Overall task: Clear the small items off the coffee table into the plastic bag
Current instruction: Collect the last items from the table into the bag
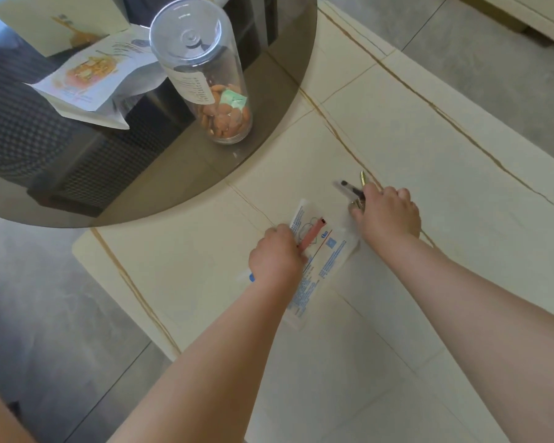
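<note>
A clear plastic bag point(325, 260) with blue print lies flat on the cream coffee table point(397, 129). My left hand point(275, 257) presses on the bag's left side, fingers closed on a pink stick-like item point(312, 233) that lies on or in the bag. My right hand point(386, 212) rests just past the bag's far right corner, fingers curled over small items: a black pen-like piece point(349, 187), a yellow-green tip point(363, 178) and something metallic point(356, 204). Whether that hand fully grips them is unclear.
A round dark glass table top point(269, 129) overlaps the cream table at the upper left. On it stand a clear jar of almonds point(205, 78) and printed paper packets point(93, 75). Grey floor tiles point(45, 298) lie to the left.
</note>
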`<state>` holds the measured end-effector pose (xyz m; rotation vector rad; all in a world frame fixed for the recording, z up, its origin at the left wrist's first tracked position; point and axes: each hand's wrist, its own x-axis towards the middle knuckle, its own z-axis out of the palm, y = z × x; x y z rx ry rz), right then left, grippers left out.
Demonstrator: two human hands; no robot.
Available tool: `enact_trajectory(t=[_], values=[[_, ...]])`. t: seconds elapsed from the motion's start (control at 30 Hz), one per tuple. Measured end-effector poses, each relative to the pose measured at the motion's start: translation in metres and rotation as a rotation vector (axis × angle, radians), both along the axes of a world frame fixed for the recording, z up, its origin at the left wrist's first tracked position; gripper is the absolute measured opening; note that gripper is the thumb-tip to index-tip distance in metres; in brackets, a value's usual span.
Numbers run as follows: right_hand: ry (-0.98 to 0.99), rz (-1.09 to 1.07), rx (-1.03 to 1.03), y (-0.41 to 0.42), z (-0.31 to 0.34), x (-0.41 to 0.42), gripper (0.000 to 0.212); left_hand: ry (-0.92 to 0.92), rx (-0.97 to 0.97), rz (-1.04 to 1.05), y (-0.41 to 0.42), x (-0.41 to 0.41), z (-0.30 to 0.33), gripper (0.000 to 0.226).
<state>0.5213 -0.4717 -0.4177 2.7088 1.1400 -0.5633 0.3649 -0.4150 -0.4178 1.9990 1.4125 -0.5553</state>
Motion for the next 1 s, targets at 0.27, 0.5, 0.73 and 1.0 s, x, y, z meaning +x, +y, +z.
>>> enact_trajectory(t=[0.27,0.5,0.73,1.0], values=[[0.381,0.033,0.034,-0.039,0.040,-0.052,0.043,-0.268,-0.401,0.533,-0.022,-0.049,0.036,0.025],[0.717,-0.036,0.091,-0.050,0.112,-0.107,0.043,-0.379,-0.400,0.760,-0.045,-0.095,0.127,0.027],[0.828,0.072,0.124,-0.056,0.196,-0.181,0.053,-0.573,-0.342,0.993,-0.081,-0.171,0.228,0.018],[0.871,0.327,0.038,-0.048,0.283,-0.315,0.045,-0.734,-0.246,1.310,-0.117,-0.308,0.309,0.023]])
